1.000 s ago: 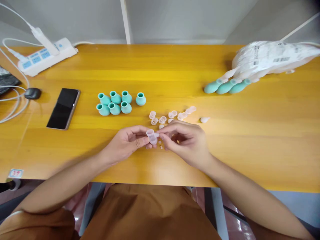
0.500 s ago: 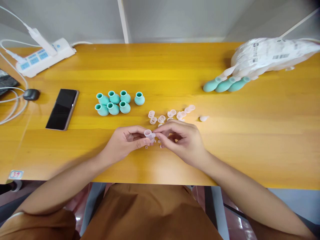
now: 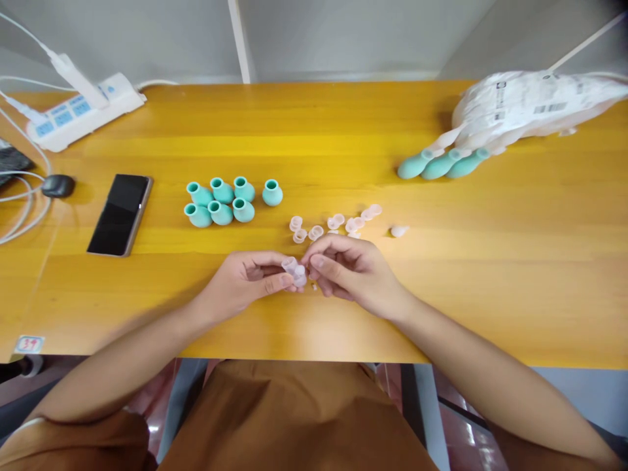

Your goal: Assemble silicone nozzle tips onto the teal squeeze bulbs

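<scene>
My left hand (image 3: 245, 281) pinches a small translucent pinkish cup-shaped piece (image 3: 294, 270) just above the yellow wooden table (image 3: 343, 131). My right hand (image 3: 350, 271) meets it from the right, fingers curled and fingertips pressed on the same piece. Several more translucent pieces (image 3: 333, 224) lie scattered on the table just beyond my hands, with tiny white bits (image 3: 314, 286) under them. A cluster of several teal bulb-shaped parts (image 3: 226, 199) stands upright to the left of those.
A black phone (image 3: 119, 213) lies at the left, a white power strip (image 3: 81, 111) with cables at the far left back. A white plastic bag (image 3: 530, 108) with teal bulbs (image 3: 439, 165) poking out lies at the right back.
My hands have drawn closer together and dropped slightly toward the table; the right fingers have curled tighter onto the translucent piece. The camera has shifted a little.
</scene>
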`<state>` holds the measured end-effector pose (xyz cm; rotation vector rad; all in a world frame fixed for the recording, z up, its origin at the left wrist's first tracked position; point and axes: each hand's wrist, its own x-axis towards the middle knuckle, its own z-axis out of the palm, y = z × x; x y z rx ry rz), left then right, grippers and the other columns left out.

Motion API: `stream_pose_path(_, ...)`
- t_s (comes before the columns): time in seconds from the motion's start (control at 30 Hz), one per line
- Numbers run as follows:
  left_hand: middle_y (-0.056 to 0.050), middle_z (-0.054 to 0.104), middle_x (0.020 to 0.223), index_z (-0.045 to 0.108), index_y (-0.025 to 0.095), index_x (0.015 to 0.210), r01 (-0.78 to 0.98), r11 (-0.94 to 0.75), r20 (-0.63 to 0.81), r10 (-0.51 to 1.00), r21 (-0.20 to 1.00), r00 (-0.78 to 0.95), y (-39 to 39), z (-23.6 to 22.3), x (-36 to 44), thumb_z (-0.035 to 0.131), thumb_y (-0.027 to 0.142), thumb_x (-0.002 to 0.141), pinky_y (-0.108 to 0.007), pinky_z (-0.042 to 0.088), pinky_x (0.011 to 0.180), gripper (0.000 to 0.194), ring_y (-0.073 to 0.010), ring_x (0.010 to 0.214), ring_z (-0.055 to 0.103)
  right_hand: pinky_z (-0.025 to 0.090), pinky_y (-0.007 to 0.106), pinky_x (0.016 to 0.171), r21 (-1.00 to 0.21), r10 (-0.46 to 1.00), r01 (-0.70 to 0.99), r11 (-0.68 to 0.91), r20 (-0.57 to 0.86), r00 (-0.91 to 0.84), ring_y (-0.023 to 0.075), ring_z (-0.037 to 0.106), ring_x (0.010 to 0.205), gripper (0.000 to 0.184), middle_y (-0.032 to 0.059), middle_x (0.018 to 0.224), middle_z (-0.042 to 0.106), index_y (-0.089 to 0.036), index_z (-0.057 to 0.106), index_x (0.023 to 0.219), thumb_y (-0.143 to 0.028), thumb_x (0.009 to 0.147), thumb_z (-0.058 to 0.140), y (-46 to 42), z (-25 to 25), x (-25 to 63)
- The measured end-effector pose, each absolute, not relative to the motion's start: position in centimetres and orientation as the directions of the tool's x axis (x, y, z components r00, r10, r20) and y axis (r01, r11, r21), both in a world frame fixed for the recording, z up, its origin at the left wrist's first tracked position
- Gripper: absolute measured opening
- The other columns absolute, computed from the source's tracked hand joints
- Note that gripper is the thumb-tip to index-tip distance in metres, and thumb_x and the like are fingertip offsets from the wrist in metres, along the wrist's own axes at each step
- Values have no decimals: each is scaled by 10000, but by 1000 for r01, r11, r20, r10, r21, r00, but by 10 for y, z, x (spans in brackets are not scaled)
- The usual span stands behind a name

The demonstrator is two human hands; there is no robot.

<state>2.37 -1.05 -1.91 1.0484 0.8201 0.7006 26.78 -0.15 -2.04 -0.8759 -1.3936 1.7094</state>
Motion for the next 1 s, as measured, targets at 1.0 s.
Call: stream_pose_path(1.0, -41, 742, 1048, 802, 217, 1233, -182, 215, -92, 850, 960, 519, -3, -24, 17, 816, 281, 1056, -229, 645, 787, 189, -128, 879, 734, 614, 383, 832, -419, 593, 443, 793, 364, -718, 251, 783, 970, 131, 99, 1081, 801, -184, 742, 1168, -180, 1154, 611, 15, -8, 311)
